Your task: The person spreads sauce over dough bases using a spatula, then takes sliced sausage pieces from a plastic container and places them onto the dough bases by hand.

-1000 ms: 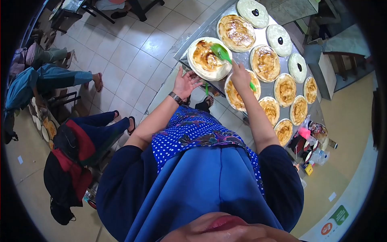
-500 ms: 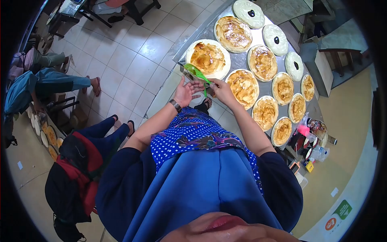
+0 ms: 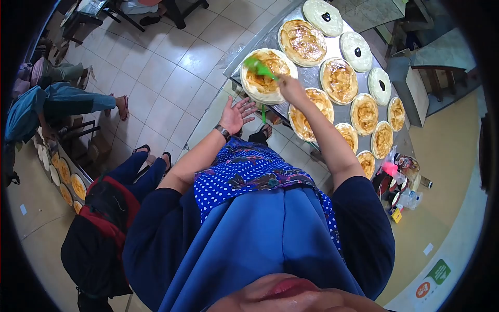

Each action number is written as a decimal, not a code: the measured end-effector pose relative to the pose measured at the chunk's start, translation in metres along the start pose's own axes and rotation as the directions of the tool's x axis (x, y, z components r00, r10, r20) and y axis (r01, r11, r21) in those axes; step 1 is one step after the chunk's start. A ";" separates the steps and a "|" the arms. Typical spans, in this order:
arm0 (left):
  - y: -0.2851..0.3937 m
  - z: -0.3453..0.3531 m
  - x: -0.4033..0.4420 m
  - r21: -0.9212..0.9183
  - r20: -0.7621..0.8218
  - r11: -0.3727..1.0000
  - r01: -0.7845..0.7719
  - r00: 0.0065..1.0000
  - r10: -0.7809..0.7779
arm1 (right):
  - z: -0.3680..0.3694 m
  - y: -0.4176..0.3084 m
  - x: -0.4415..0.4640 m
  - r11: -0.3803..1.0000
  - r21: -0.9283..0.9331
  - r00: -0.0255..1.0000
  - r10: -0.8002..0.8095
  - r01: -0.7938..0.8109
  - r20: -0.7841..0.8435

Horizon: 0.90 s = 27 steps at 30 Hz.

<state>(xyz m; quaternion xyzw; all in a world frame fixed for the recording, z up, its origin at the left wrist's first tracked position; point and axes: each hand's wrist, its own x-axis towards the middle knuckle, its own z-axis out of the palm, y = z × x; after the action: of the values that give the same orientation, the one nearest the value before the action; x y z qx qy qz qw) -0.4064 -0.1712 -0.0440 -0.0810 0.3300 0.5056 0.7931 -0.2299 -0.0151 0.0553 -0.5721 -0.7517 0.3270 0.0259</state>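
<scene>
My right hand (image 3: 292, 90) grips the handle of a green spatula (image 3: 266, 70), whose motion-blurred head is over a round cream-coloured cake (image 3: 280, 95) topped with streaky brown glaze. That cake lies at the near left corner of the metal table (image 3: 307, 79). My left hand (image 3: 236, 115) is held palm up beside the table edge, fingers spread, with nothing in it. Partly behind my right forearm lies another glazed cake (image 3: 303, 122). Farther back, another glazed cake (image 3: 302, 42) shines wetly. Along the far side, pale cakes carry dark dollops, one being a white cake (image 3: 322, 17).
Bottles and a pink item (image 3: 390, 168) crowd the table's right end. A thin green strip (image 3: 263, 115) shows below the table edge. At left, a person in blue trousers (image 3: 78, 101) stands by a second table of cakes (image 3: 64, 170); a person in a red-and-black top (image 3: 106, 203) is nearer.
My right hand has moved up and forward with the spatula, from beside my left hand to over the corner cake. My left hand has shifted slightly left and stays open.
</scene>
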 end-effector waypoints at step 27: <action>0.092 0.052 0.027 0.201 -0.189 0.963 -0.179 0.958 0.217 | 0.045 0.072 -0.138 0.936 0.338 0.994 -0.082 0.103 -0.076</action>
<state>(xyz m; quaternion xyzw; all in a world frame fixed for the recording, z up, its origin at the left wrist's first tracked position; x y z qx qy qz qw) -0.4549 -0.0829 -0.0019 -0.0274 0.4630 0.5391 0.7030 -0.1405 -0.1474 0.0292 -0.5328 -0.7085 0.4332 0.1627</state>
